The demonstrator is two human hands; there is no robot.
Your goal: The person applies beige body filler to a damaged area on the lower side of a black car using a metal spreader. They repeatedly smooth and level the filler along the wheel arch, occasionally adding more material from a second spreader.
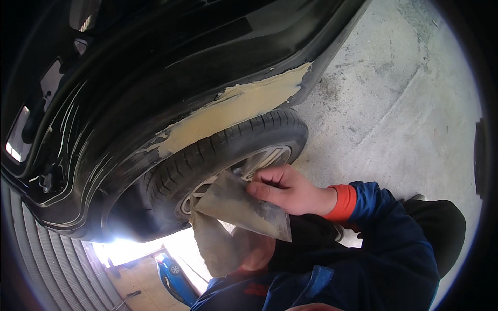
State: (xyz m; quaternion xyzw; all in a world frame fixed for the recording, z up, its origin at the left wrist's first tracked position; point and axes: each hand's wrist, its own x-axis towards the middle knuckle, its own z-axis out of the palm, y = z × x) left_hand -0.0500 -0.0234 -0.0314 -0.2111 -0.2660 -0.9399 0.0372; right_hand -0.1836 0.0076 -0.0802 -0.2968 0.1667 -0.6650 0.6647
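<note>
My right hand (293, 192) pinches a thin, flat filler spreader (236, 205) between thumb and fingers. The spreader is grey, with beige smears along its lower edge. Just below, my left hand (258, 253) grips a second flat plate coated in grey-beige filler (215, 251); its fingers are partly hidden behind the two sheets. The spreader overlaps this plate in view, and whether they touch I cannot tell. Beyond both hands, a long band of beige body filler (233, 109) covers the black car's panel (171, 78) above the wheel arch.
Close to my hands is the car's wheel, with a black tyre (223, 142) and a silver rim (267, 158). Grey concrete floor (394, 114) lies to the right. A ribbed shutter (46, 249) stands at lower left, near a blue car (174, 280) in bright light.
</note>
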